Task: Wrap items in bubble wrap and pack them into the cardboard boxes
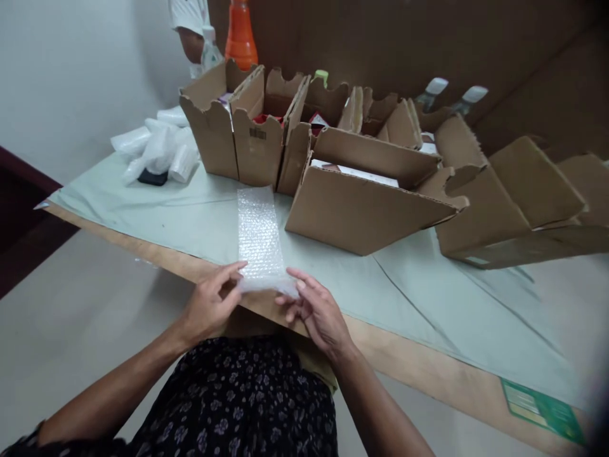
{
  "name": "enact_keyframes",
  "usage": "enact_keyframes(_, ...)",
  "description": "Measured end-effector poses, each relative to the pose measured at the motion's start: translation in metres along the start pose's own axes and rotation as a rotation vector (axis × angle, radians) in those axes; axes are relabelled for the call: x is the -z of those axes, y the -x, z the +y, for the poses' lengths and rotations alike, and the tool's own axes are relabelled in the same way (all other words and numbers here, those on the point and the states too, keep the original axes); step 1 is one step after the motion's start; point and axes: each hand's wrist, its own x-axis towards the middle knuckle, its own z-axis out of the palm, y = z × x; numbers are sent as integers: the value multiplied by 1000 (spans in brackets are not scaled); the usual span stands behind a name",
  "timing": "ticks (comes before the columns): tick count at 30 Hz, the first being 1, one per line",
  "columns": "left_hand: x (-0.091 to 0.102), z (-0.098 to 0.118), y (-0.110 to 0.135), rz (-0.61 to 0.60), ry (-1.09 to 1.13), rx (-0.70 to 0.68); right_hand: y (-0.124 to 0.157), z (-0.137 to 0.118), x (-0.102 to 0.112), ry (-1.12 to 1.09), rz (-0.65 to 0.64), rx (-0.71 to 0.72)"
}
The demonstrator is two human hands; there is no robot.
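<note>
A strip of clear bubble wrap (259, 231) lies lengthwise on the pale green table cover, its near end bunched or folded at the table's front edge. At the near left corner, the thumb and fingertips of my left hand (214, 301) pinch the wrap. My right hand (318, 310) has the near right corner between thumb and forefinger, its other fingers curled loosely below. Whether something lies inside the folded near end, I cannot make out.
Several open cardboard bins (259, 149) stand along the back, one cardboard box (361, 209) closer in front. White bubble-wrapped rolls (159, 146) are piled at left by a dark object (153, 178). An orange bottle (241, 38) and a person's sleeve (188, 14) show behind. A green card (542, 409) lies front right.
</note>
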Motion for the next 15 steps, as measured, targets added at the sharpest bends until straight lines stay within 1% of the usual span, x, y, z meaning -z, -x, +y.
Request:
enact_keyframes(1,-6,-3,-8,52,2,82,1,-1,1,36,15,34)
enact_keyframes(3,-12,-10,-22,86,-21,161,6,-4,4,214,63,171)
enact_keyframes(4,-14,-13,-27,85,-41,165,8,-6,6,354,85,275)
enact_keyframes(6,-14,-18,-33,64,-88,154,9,-8,9,703,95,516)
enact_keyframes(8,-15,-21,-34,54,-139,141,3,-10,9,1077,36,722)
enact_keyframes(9,-15,-22,-34,57,-168,131,-3,-11,8,1247,-10,787)
enact_keyframes(11,-16,-23,-33,79,-231,108,-17,-12,4,1511,-107,844)
enact_keyframes(12,-15,-22,-32,96,-262,93,-23,-13,3,1593,-152,852)
enact_keyframes(13,-14,-20,-30,118,-288,76,-28,-14,2,1638,-187,858)
enact_keyframes(15,-9,-15,-23,152,-313,13,-33,-16,1,1634,-231,871)
